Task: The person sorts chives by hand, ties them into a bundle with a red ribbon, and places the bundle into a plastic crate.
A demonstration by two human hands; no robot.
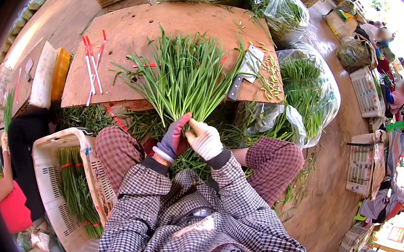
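Observation:
A fanned bunch of long green leaves, probably garlic chives (192, 77), spreads over the near edge of a wooden board (124, 27). My left hand (174, 138), in a purple and grey glove, closes around the stem ends. My right hand (206, 139), in a white glove, pinches the same ends from the other side. To the right of the leaves lies a cleaver (251, 64) with a dark riveted handle. Short cut stem ends (271, 78) are scattered beside its blade. Red and white tie strips (92, 64) lie at the board's left side.
On my left stands a white plastic crate (42, 169) with tied green bundles (76, 183) inside. A clear plastic bag (313, 89) of greens sits to the right of the board. Loose leaves litter the floor under the board. A co-worker's arm (6, 169) shows at far left; other people sit at right.

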